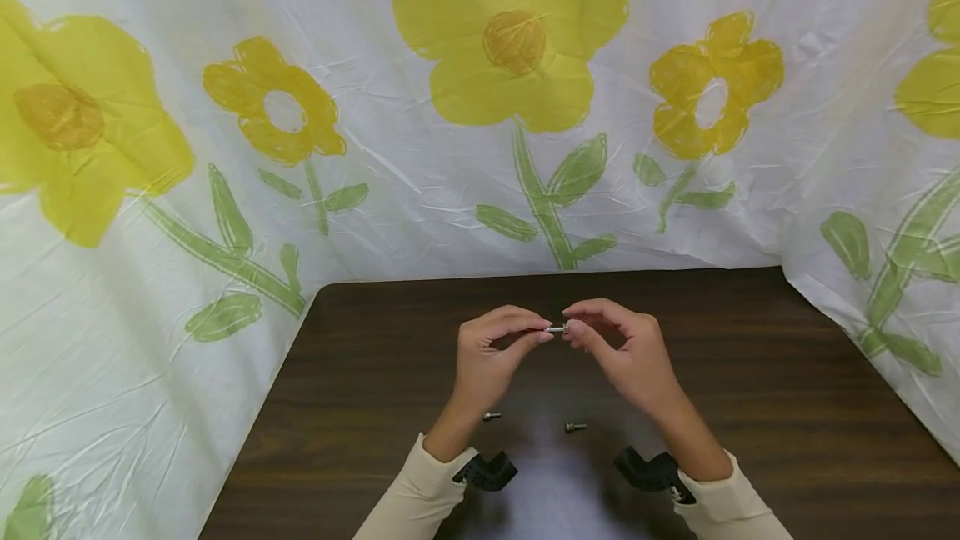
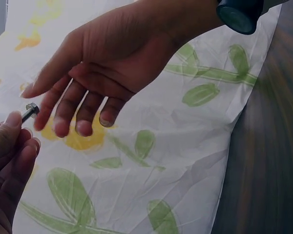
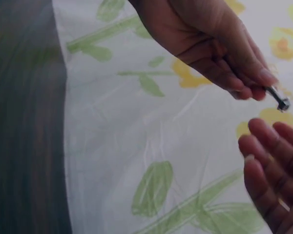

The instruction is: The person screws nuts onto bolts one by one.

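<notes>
Thumb and fingertips of my left hand [image 1: 483,352] pinch a small metal bolt [image 1: 557,329] by its shank, above the table. The bolt's head points toward my right hand [image 1: 633,352]. In the left wrist view, the bolt head [image 2: 33,109] sits between the right thumb and fingers, with a small gap around it. The right wrist view also has the right hand [image 3: 278,163] spread near the bolt head [image 3: 283,104], gripping nothing. Two more bolts lie on the table below the hands, one on the left [image 1: 492,417] and one on the right [image 1: 575,427].
Under the hands is a dark wood-grain table [image 1: 360,407]. A white curtain [image 1: 420,215] printed with yellow flowers hangs behind it and along both sides. Black camera mounts sit on the left wrist [image 1: 487,472] and right wrist [image 1: 647,471].
</notes>
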Available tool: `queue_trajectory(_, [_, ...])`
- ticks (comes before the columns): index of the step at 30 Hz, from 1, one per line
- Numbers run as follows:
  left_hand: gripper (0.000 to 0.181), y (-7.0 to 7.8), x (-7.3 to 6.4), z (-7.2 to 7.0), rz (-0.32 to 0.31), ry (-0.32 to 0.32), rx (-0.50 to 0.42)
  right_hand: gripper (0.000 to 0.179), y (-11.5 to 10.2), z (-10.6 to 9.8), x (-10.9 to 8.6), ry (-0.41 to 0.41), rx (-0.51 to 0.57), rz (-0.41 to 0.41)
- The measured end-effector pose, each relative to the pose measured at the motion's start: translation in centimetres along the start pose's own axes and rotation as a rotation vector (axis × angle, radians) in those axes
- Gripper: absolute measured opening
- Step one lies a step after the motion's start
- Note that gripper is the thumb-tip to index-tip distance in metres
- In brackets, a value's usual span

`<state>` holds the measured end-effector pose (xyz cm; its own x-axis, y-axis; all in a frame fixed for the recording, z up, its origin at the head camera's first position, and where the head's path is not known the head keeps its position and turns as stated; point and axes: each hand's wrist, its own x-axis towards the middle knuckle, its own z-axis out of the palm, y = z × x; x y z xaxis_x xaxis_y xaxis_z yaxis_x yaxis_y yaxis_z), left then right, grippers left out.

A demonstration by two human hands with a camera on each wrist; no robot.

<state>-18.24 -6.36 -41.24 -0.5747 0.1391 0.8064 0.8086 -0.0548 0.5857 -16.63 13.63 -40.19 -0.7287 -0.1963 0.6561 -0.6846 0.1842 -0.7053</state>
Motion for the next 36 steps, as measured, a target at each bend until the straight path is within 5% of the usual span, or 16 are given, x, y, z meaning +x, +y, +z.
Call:
queue_trajectory(5, [0.011, 0.0, -0.1, -0.1, -0.019, 0.004, 0.006, 0.04, -0.3, -0.3, 0.2, -0.003, -0.023, -0.115])
queue_trajectory(11, [0.013, 0.1, -0.1, 0.1, -0.019, -0.015, -0.012, 0.04, -2.1, -0.1, 0.8, 0.013, -0.013, -0.223])
queue_trajectory(18, [0.017, -0.1, -0.2, 0.2, 0.006, -0.021, -0.023, 0.022, -0.7, -0.1, 0.1, -0.046, -0.03, -0.057])
queue_trajectory(23, [0.02, -0.3, -0.2, 0.4, 0.039, -0.045, -0.017, 0.028, -0.5, 0.2, -0.1, -0.055, -0.054, 0.026])
queue_trajectory(30, [0.019, -0.2, -0.1, 0.3, 0.052, -0.041, 0.008, 0.039, -0.7, 0.2, -0.2, -0.038, -0.065, 0.057])
queue_trajectory(36, [0.016, -0.1, -0.1, 0.0, 0.021, 0.001, 0.007, 0.019, -0.7, -0.2, 0.0, -0.023, -0.031, -0.002])
